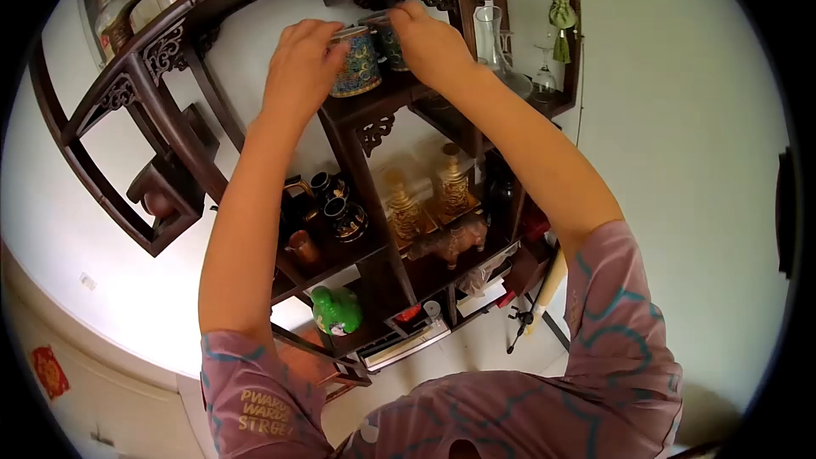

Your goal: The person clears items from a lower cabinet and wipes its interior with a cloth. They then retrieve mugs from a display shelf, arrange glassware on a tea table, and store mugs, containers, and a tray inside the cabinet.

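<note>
Both my arms reach up to an upper shelf of a dark wooden display stand. My left hand is curled at the left side of a round blue-and-gold patterned canister, thumb against its wall and fingers by its rim. Standing on the shelf, this canister appears upright. My right hand closes around the right side of a second, similar canister, just behind and right of the first. The right hand's fingertips are at its upper edge, and much of this canister is hidden.
The carved display stand fills the middle. Right of my right hand are a glass decanter and a wine glass. Lower shelves hold dark jugs, golden pagodas, a brown animal figurine and a green bird figure.
</note>
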A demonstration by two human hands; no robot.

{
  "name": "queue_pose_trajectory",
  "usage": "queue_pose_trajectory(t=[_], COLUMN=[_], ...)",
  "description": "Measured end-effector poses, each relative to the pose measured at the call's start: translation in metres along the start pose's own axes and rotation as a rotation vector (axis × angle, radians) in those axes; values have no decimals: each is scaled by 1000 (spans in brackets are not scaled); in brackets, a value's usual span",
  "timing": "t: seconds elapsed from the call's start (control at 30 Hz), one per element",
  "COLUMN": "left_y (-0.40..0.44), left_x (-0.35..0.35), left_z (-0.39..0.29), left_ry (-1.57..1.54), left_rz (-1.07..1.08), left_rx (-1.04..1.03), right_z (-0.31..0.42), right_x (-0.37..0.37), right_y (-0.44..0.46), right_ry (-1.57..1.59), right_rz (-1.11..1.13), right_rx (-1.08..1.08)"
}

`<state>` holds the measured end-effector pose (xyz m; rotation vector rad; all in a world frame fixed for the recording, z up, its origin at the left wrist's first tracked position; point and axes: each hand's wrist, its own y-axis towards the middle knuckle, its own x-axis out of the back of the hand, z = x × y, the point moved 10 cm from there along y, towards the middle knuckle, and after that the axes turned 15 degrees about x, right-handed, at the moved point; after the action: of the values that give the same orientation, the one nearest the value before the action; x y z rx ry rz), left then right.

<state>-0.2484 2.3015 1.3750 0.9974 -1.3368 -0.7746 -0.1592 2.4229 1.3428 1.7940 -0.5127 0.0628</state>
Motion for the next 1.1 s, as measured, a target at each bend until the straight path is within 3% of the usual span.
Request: queue_pose_trajectory(t=[0.1,0.17,0.4,0.47,0.57,0.7,0.77,0.97,1.03,1.1], left_y=[18,28,45,39,37,25,21,20,18,13], left_x=[-44,-76,-101,-101,-94,-104,-95,-82,-62,-63], left_z=[-4,6,22,37,63,72,63,56,62,76], left_ry=[168,281,385,234,176,36,-7,66,230,153], left_rz=[111,310,472,622,529,702,689,563,324,341], left_rx=[-44,20,142,354,402,417,437,421,480,583], right_z=[-19,-35,-53,-48,-40,-46,-62,-52,-54,-61], right_x=[-22,-35,-59,-55,-42,-62,-78,-56,-58,-65], right_y=[1,0,3,5,-2,-14,-22,-27,-28,-33], right_ry=[-26,-65,-40,-30,-72,-46,192,156,188,222], right_rz=[139,234,291,297,244,234,141,110,113,116], right_rx=[-66,-127,-96,-58,-114,-234,-374,-386,-433,-483])
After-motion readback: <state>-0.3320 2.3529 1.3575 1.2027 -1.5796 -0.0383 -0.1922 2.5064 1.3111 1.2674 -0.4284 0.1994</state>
